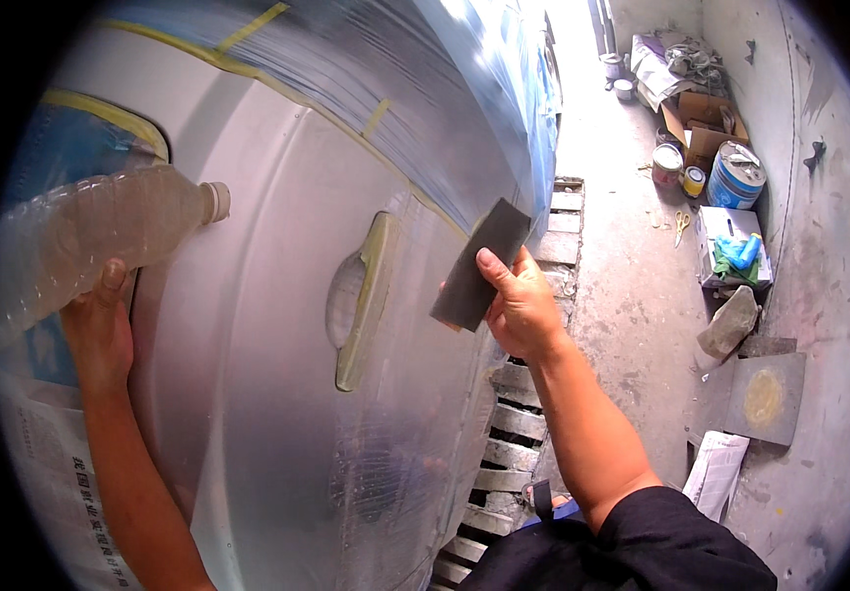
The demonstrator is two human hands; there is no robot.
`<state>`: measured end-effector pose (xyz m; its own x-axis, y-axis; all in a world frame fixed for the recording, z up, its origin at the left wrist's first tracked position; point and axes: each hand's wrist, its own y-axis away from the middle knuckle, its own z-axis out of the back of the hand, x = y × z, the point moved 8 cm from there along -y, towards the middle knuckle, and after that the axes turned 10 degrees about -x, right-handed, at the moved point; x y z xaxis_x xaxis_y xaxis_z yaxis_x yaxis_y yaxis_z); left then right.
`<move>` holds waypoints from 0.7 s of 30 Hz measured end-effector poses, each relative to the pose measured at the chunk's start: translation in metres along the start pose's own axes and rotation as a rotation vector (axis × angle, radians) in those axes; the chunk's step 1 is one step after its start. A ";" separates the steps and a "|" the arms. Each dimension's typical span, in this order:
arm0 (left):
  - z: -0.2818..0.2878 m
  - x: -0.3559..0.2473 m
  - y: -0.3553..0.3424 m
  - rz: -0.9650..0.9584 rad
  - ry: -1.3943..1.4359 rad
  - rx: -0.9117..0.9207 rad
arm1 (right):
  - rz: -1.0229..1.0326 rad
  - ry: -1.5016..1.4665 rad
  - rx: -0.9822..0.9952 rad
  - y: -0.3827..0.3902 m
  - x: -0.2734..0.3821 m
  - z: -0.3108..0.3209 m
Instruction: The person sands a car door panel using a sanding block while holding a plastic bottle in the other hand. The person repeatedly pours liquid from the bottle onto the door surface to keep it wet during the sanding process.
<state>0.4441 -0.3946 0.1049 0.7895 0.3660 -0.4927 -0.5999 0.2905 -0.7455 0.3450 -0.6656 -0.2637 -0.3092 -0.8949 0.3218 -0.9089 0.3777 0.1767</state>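
Observation:
My left hand [100, 315] grips a large clear plastic bottle [110, 222] of cloudy liquid, held on its side with the white cap to the right. My right hand [519, 305] holds a dark grey rectangular sheet [472, 274], with my thumb across its face and a tan edge showing behind it. Both are over a silver car body panel [258, 295]. Between my hands is a recessed door handle [371, 295] covered in yellowish tape. Blue plastic film [445, 98] with yellow tape edging covers the upper panel, and newspaper [51, 453] covers part at lower left.
A slatted drain grate [514, 424] runs along the car beside a concrete floor [612, 325]. Along the right wall [819, 246] stand cans [666, 167], a drum [735, 182], cardboard boxes [701, 113] and flat boards [770, 384]. Scissors [681, 227] lie on the floor.

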 end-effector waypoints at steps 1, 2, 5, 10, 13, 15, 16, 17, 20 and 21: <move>0.000 0.000 0.000 0.000 0.008 0.001 | -0.050 -0.026 -0.025 0.003 -0.001 -0.002; -0.001 -0.001 0.000 0.000 0.017 0.002 | -0.073 -0.005 0.001 0.004 -0.001 -0.005; -0.001 -0.004 0.000 -0.043 -0.013 0.003 | -0.004 0.135 -0.012 0.009 -0.004 -0.006; 0.002 0.001 -0.002 -0.027 -0.004 0.027 | -0.119 0.204 0.040 0.011 -0.011 -0.010; -0.001 -0.001 -0.002 -0.035 -0.010 0.041 | -0.153 0.251 0.050 0.007 -0.024 0.000; -0.005 -0.004 -0.001 -0.054 -0.028 0.048 | -0.081 0.304 0.043 0.004 -0.024 0.008; -0.004 -0.003 -0.001 -0.041 -0.019 0.039 | -0.041 0.314 0.040 0.004 -0.023 0.007; -0.003 -0.003 0.000 -0.027 -0.009 0.030 | -0.001 0.324 0.037 0.004 -0.020 0.005; -0.002 -0.001 -0.001 -0.014 0.011 0.035 | 0.108 0.355 0.060 0.003 -0.013 0.002; -0.003 0.000 -0.001 -0.014 0.016 0.043 | 0.142 0.366 0.072 0.004 -0.010 0.002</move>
<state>0.4452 -0.3977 0.1047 0.7995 0.3477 -0.4897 -0.5936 0.3329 -0.7327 0.3443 -0.6560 -0.2677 -0.3247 -0.6861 0.6510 -0.8858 0.4619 0.0449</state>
